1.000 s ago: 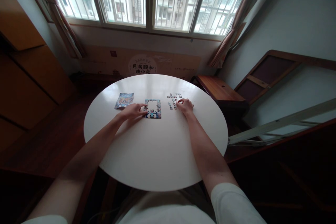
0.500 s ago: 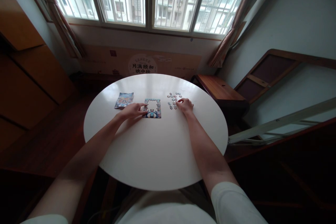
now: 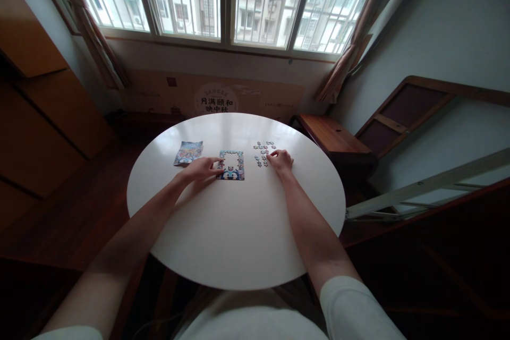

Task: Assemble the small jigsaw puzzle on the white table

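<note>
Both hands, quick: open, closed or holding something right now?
Left hand: open, thumb and finger parted at the left edge of the partly built puzzle.
Right hand: fingertips at the loose pieces; whether it holds one cannot be told.

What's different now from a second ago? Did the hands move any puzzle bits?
Nothing has visibly changed. The left hand stays at the edge of the unfinished puzzle, the right hand stays at the loose pieces, and the colourful sheet lies where it was.
</note>
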The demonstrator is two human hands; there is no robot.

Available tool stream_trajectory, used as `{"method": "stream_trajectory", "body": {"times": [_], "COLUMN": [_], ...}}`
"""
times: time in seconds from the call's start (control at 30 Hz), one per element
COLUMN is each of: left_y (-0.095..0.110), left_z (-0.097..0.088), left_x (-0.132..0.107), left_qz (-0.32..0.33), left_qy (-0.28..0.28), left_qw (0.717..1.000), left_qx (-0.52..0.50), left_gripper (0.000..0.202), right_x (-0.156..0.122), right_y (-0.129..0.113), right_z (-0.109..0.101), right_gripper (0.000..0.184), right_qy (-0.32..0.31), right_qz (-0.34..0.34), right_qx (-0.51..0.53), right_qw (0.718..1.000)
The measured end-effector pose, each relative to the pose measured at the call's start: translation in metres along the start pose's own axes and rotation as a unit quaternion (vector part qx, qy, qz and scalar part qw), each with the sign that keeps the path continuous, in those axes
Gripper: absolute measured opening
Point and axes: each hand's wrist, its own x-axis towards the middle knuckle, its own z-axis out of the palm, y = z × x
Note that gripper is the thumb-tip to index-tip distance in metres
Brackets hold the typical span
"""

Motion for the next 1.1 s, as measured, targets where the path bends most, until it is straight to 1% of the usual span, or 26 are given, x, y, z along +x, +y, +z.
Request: {"method": "stream_trajectory", "body": {"times": [0.27,0.57,0.83,1.0,1.1], "left_y": [-0.0035,-0.0035,-0.0055,-0.0054,-0.0053], "left_z": [0.0021,0.0021,0.0036,0.0042,0.0041], "left_x": [0.0020,0.0022,0.0025,0.0032,0.0032], "left_qz": [0.005,0.005,0.008,0.008,0.006], "left_qy": [0.000,0.001,0.006,0.008,0.007], "left_qw": [1.000,1.000,1.000,1.000,1.000], "left_qx": [-0.004,0.000,-0.001,0.003,0.003], "left_gripper": [0.067,0.068,0.066,0.066,0.066], "right_x": [0.0002,-0.0008,-0.0011,-0.0021,-0.0012], "right_y": [-0.0012,-0.0019,-0.0025,-0.0033,-0.0013], "right_z": [-0.0008,0.0002,-0.0010,-0.0022,0.0005], "right_gripper": [0.018,0.020,0.019,0.017,0.016], "right_qy": [-0.011,-0.002,-0.011,-0.003,0.008], "right_qz": [0.006,0.002,0.006,0.006,-0.005], "right_qx": [0.000,-0.009,0.004,0.018,0.023], "right_qw": [1.000,1.000,1.000,1.000,1.000]}}
